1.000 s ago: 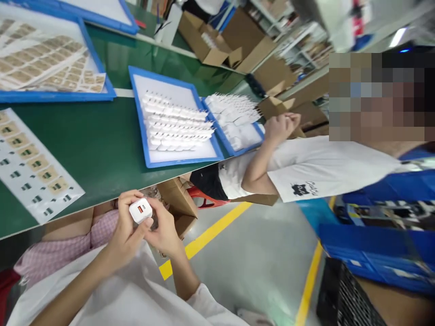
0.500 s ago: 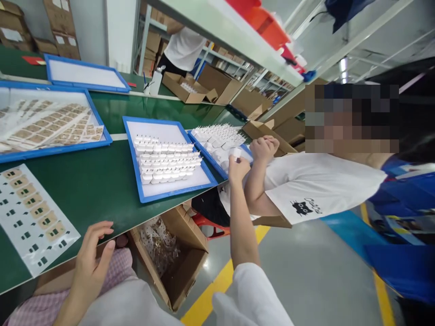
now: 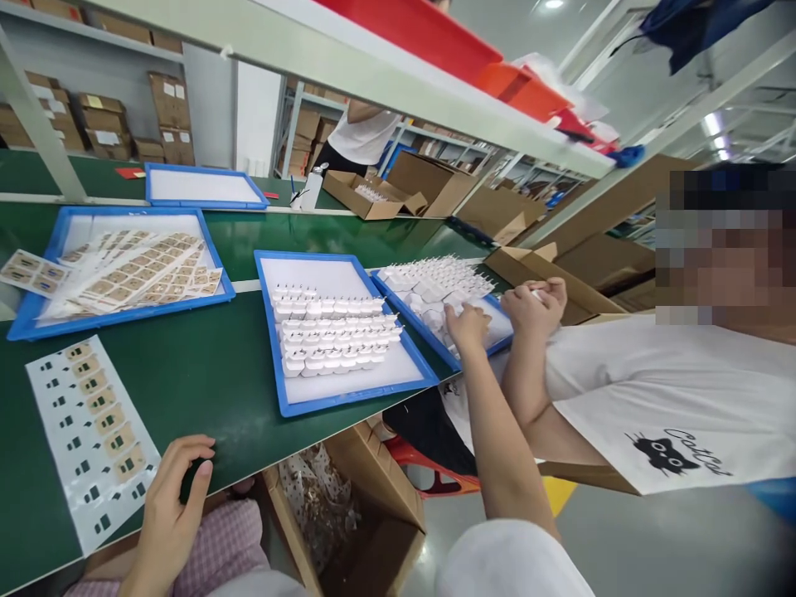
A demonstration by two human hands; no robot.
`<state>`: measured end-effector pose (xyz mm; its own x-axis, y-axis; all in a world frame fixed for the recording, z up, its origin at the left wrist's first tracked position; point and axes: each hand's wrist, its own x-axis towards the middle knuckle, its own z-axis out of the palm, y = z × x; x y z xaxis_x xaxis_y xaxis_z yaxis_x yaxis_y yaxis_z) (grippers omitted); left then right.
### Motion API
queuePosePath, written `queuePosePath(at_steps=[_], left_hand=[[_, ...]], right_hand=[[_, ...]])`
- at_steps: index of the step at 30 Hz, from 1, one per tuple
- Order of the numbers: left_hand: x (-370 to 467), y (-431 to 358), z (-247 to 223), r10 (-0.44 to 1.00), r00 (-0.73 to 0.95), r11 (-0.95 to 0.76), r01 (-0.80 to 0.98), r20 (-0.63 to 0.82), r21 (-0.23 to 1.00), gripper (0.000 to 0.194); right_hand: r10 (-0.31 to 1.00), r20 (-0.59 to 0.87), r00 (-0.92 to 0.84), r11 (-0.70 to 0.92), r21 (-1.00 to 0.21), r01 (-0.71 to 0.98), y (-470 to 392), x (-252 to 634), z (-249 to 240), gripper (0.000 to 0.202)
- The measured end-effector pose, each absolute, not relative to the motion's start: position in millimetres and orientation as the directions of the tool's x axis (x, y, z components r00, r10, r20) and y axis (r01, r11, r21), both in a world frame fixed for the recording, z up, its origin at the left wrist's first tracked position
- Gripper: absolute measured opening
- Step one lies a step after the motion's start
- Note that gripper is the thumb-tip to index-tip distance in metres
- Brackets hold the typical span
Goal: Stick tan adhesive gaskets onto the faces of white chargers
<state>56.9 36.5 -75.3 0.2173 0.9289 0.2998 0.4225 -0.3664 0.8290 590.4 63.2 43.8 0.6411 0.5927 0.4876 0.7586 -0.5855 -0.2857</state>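
My left hand (image 3: 177, 497) hovers by the near table edge, fingers curved and apart, holding nothing. Beside it lies a translucent sheet (image 3: 87, 431) with tan die-cut stickers and small dark pieces. My right hand (image 3: 468, 326) reaches to the right over the farther blue-rimmed tray (image 3: 410, 325). Its fingers are apart among loose white plastic parts (image 3: 439, 315), and I see nothing gripped in them. Closer to me, another blue-rimmed tray (image 3: 295, 408) carries rows of white parts (image 3: 336, 336) with thin dark tips standing up.
A co-worker's hands (image 3: 535, 307) are close to my right hand, holding something small and white. On the left, a tray (image 3: 124, 326) holds sticker sheets. An open carton (image 3: 389, 489) with scraps stands below the table edge. A shelf with red bins (image 3: 423, 37) crosses above.
The view has swung left. My right hand, which pinched a white part, is now lower over the farther tray with no part visible in it. My left hand keeps its pose.
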Motion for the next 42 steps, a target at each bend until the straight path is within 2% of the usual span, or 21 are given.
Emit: queuePosePath(at_steps=[4,6,8,13,17,22,26,28,29,31,32,33,35,37,38,40,42], left_hand=[[58.5,37.0,-73.5,0.923,0.223,-0.380,0.399,0.313,0.835,0.022],[55.9,37.8,-74.1,0.906,0.257,-0.416,0.388,0.337,0.822,0.020],[53.1,37.1,-74.4,0.894,0.278,-0.437,0.377,0.350,0.817,0.019],[54.7,27.0,-68.2,0.900,0.286,-0.416,0.338,0.329,0.844,0.020],[62.0,16.8,-58.0,0.913,0.301,-0.346,0.213,0.275,0.914,0.026],[68.2,8.7,-42.4,0.898,0.400,-0.218,0.043,0.183,0.975,0.034],[75.1,4.2,-27.9,0.838,0.535,-0.091,-0.062,0.110,0.994,0.038],[80.2,1.1,-19.2,0.783,0.618,0.009,-0.133,0.076,0.991,0.045],[82.4,-0.8,-14.4,0.752,0.655,0.065,-0.192,0.079,0.979,0.053],[84.1,-4.3,-4.5,0.701,0.704,0.166,-0.318,0.116,0.933,0.067],[82.7,-5.5,0.2,0.693,0.707,0.195,-0.373,0.142,0.907,0.068],[79.7,-6.0,4.2,0.703,0.691,0.200,-0.420,0.169,0.885,0.064],[68.5,-4.9,9.3,0.764,0.613,0.148,-0.470,0.201,0.870,0.044],[52.6,-1.4,10.0,0.841,0.497,0.040,-0.454,0.216,0.890,0.027],[44.1,0.6,8.9,0.869,0.442,-0.024,-0.412,0.223,0.911,0.023],[29.5,4.1,5.3,0.893,0.378,-0.145,-0.273,0.244,0.951,0.025],[20.8,5.3,1.3,0.883,0.365,-0.255,-0.152,0.294,0.955,0.030]], right_hand=[[0.786,0.400,0.471,-0.331,-0.372,0.868,43.3,554.9,5.6,0.028],[0.851,0.377,0.366,-0.197,-0.416,0.888,30.0,530.1,-14.4,0.034],[0.858,0.399,0.322,-0.123,-0.449,0.885,19.0,508.9,-30.6,0.041],[0.800,0.474,0.369,-0.106,-0.494,0.863,5.9,483.1,-49.6,0.036],[0.762,0.506,0.405,-0.125,-0.498,0.858,2.1,475.6,-49.4,0.038],[0.698,0.615,0.366,-0.090,-0.431,0.898,-9.7,457.5,-34.1,0.031],[0.531,0.795,0.292,-0.026,-0.330,0.944,-40.8,396.4,-27.2,0.015],[0.418,0.902,0.109,0.145,-0.185,0.972,-57.1,348.6,-30.1,0.025],[0.405,0.914,0.009,0.268,-0.128,0.955,-63.2,323.5,-32.4,0.030],[0.406,0.907,-0.113,0.477,-0.105,0.872,-69.0,276.9,-36.9,0.025],[0.393,0.909,-0.141,0.543,-0.105,0.833,-68.7,257.2,-38.4,0.023],[0.375,0.915,-0.149,0.576,-0.104,0.810,-66.7,240.5,-39.2,0.022],[0.357,0.924,-0.136,0.569,-0.099,0.817,-60.0,216.7,-38.1,0.023],[0.443,0.883,-0.155,0.566,-0.141,0.812,-53.6,204.4,-33.6,0.027],[0.512,0.843,-0.165,0.583,-0.201,0.787,-51.4,201.6,-30.2,0.029],[0.617,0.773,-0.148,0.620,-0.361,0.697,-49.4,199.3,-21.1,0.031],[0.654,0.753,-0.070,0.627,-0.487,0.608,-48.7,196.8,-9.9,0.030]])
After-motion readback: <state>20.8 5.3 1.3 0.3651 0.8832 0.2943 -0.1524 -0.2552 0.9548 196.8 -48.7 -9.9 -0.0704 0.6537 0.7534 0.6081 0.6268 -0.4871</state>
